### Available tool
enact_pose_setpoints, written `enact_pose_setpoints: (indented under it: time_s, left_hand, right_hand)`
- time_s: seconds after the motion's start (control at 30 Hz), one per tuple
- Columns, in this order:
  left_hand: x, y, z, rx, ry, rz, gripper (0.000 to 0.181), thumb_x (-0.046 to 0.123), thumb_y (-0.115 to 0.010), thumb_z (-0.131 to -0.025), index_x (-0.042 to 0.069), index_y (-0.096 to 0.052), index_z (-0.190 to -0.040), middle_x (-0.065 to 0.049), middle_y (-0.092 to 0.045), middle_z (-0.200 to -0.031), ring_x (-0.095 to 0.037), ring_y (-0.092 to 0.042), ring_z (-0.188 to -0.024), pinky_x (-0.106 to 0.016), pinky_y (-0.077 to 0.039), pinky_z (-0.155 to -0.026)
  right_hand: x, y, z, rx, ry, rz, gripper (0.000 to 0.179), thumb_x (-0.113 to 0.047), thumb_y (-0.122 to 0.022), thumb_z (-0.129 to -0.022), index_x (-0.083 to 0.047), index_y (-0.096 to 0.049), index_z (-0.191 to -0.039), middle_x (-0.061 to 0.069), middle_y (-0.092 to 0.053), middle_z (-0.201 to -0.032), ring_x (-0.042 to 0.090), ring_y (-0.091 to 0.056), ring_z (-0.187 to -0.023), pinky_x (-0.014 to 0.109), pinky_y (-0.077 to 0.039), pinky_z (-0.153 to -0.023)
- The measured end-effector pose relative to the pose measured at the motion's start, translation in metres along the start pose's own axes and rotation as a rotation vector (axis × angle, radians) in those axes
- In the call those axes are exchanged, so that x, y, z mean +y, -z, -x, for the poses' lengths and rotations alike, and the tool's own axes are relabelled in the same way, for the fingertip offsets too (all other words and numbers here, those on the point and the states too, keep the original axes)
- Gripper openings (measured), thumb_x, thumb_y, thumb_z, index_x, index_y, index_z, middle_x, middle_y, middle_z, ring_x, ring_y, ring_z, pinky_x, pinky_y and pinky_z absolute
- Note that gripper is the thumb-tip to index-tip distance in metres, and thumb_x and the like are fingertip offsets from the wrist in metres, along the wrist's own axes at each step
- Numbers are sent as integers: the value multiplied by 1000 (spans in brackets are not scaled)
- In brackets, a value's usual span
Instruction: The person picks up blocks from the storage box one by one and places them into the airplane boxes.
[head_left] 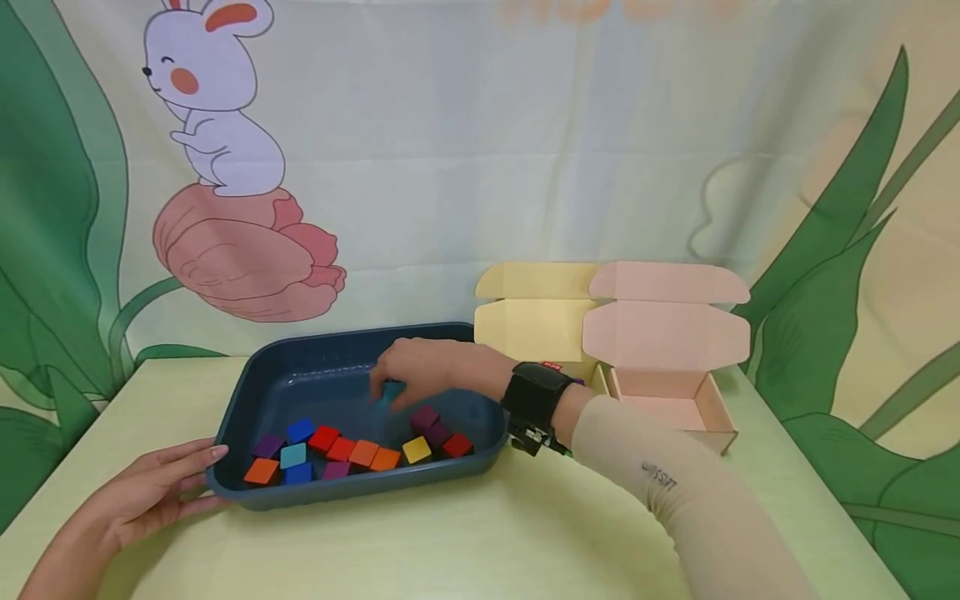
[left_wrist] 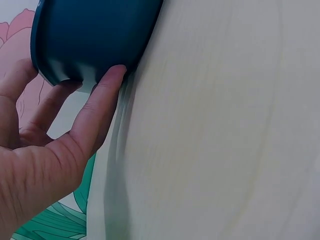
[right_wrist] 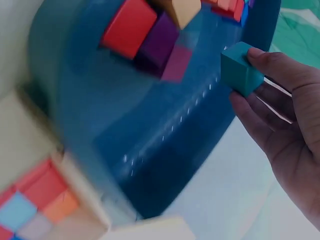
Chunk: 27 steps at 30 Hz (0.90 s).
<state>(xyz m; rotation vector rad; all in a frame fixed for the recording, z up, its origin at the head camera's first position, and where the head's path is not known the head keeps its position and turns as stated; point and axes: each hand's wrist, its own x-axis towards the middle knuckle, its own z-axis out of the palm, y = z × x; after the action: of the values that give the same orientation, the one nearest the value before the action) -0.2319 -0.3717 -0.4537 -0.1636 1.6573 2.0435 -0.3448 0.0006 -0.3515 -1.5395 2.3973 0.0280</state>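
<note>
My right hand (head_left: pixel 420 369) is over the dark blue tray (head_left: pixel 258 379) and pinches a teal cube (right_wrist: pixel 239 67) between thumb and fingertips, as the right wrist view shows. Below it, along the near side of the tray, lie several coloured cubes: a yellow cube (head_left: pixel 417 450), a light blue cube (head_left: pixel 293 455), and red, orange, blue and purple ones. At the tray's left end is my left hand (head_left: pixel 161 487), its fingers fairly straight. In the left wrist view the fingertips (left_wrist: pixel 116 72) touch the tray's outer wall.
To the tray's right stands a yellow box (head_left: pixel 536 329) with its lid up, holding several cubes, partly hidden behind my right forearm. Beside it, a pink box (head_left: pixel 667 400) also has its lid raised. A printed cloth (head_left: pixel 450 167) hangs behind the table (head_left: pixel 450 550).
</note>
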Motion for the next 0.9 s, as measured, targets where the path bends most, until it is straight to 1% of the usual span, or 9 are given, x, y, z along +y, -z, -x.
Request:
enact_pose_setpoints:
  time_s: [0.1,0.2,0.4,0.5,0.57,0.63,0.73,0.87,0.9]
  left_hand:
    - [1,2,0,19,28,-30,55,16,-56,-107,-4,-34,-153,5,-69,-113,-16,-70,-104,-51,-56,-96]
    - [1,6,3,19,53,-64,82,18,-56,-107,-14,2,-156,6,-67,-113,-14,-70,-104,-52,-55,-98]
    - [-4,13,12,65,93,-57,86,19,-57,-106,-12,6,-156,5,-66,-112,-15,-70,-102,-53,-54,-99]
    - [-4,17,16,87,100,-41,82,19,-58,-106,-14,-3,-156,4,-67,-111,-16,-70,-100,-53,-54,-98]
    - [-2,19,17,76,97,-10,58,18,-58,-106,-6,-33,-153,4,-68,-111,-17,-70,-101,-54,-54,-98]
    - [-1,21,18,54,86,10,32,17,-57,-106,5,-58,-136,4,-68,-111,-18,-71,-102,-54,-54,-97]
    - [0,22,16,19,77,7,26,16,-56,-107,7,-62,-130,5,-68,-111,-18,-71,-103,-54,-54,-98]
    - [1,20,11,-15,62,-20,34,17,-54,-108,3,-54,-138,7,-67,-113,-16,-70,-104,-52,-54,-98]
    - [2,18,10,-27,58,-20,27,16,-54,-108,8,-59,-133,8,-67,-114,-15,-70,-105,-51,-54,-99]
  right_hand:
    - [10,7,13,16,5,8,32,-22,-72,-97,-10,-70,-127,4,-67,-126,19,-63,-112,23,-52,-90]
    - [20,13,30,30,-19,25,33,-22,-72,-97,-8,-70,-127,5,-68,-126,21,-63,-111,26,-53,-92]
    - [43,12,83,52,-77,34,29,-20,-74,-96,-8,-73,-121,7,-71,-121,21,-66,-103,27,-55,-89]
    - [56,8,115,47,-91,16,25,-16,-76,-94,-6,-75,-117,9,-71,-116,23,-67,-98,27,-57,-86]
    - [64,5,135,33,-108,8,24,-14,-77,-93,-5,-76,-115,9,-71,-114,24,-67,-99,27,-57,-86]
    - [70,0,152,14,-139,-11,23,-12,-76,-92,-5,-76,-114,9,-69,-113,24,-66,-99,27,-57,-84]
    - [73,-9,171,-24,-193,-35,23,-13,-76,-92,-7,-77,-115,7,-66,-112,22,-64,-97,27,-56,-83]
    - [74,-19,187,-55,-240,-23,23,-13,-78,-91,-7,-77,-113,6,-65,-106,16,-61,-88,25,-55,-79]
    - [75,-22,189,-58,-246,-18,22,-13,-79,-90,-7,-78,-112,5,-65,-104,15,-60,-86,24,-55,-77]
